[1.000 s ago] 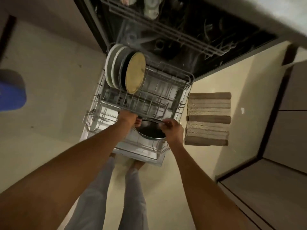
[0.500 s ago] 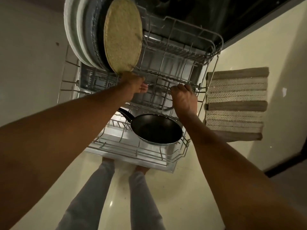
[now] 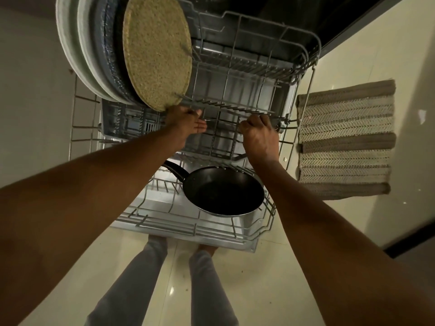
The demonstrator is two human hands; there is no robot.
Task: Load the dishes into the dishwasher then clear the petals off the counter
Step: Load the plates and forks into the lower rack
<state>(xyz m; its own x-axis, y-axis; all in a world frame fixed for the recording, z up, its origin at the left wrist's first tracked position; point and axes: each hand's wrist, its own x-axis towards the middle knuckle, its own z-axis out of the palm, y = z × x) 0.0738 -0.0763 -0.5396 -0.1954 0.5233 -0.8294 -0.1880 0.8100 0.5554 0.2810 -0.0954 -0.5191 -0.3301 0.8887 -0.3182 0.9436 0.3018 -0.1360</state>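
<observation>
The biggest risk sits in the lower rack [image 3: 193, 228]: the black frying pan [image 3: 223, 190] lies tilted at the rack's five o'clock corner, its handle pointing toward ten o'clock under the upper rack [image 3: 303, 55]. If the upper rack is pushed or pulled with the pan rim high, the two could catch, I judge.

Next, the stack of large plates [image 3: 94, 55] stands on edge at the upper rack's nine o'clock side, with a round woven mat [image 3: 157, 52] leaning against them. A jolt on the rack could tip the mat or rattle the plates against each other.

Smaller still is the grip. The left hand [image 3: 186, 124] rests at the front rail of the upper rack, just under the mat's lower edge, fingers fairly straight and holding nothing that I can make out. The right hand [image 3: 259, 132], at three o'clock from it, curls its fingers over the same rail. An uneven push could skew the rack on its runners.

The rest of the upper rack shows only bare tines. A striped rug [image 3: 346, 140] lies on the floor at three o'clock.
</observation>
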